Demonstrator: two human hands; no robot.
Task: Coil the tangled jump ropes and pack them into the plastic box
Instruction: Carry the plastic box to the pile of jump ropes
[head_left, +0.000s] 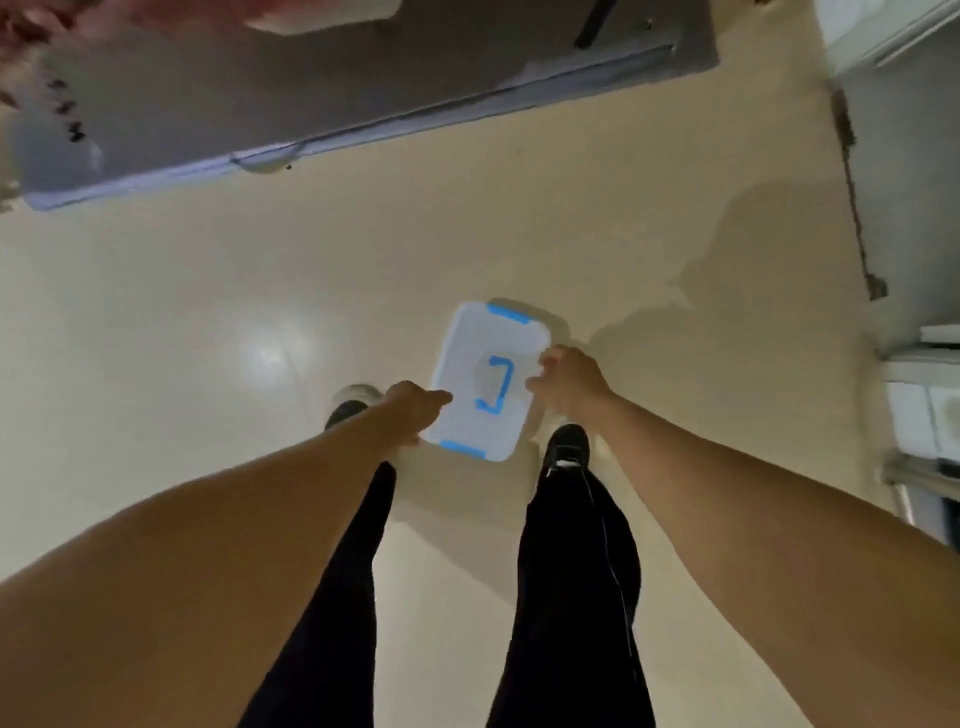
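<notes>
A white plastic box (467, 364) with its lid on, blue clips at both short ends and a blue handle on top, is in front of my legs above the floor. My left hand (415, 408) grips its left edge near the front corner. At the box's right edge, my right hand (566, 382) has its fingers curled over the rim. No jump ropes are in view; the closed lid hides what is inside the box.
Beige shiny floor (208, 312) all around. A grey mat (311, 93) or mattress with a blue edge lies ahead. White furniture (924, 405) stands at the right edge. My feet in dark shoes (569, 447) are just behind the box.
</notes>
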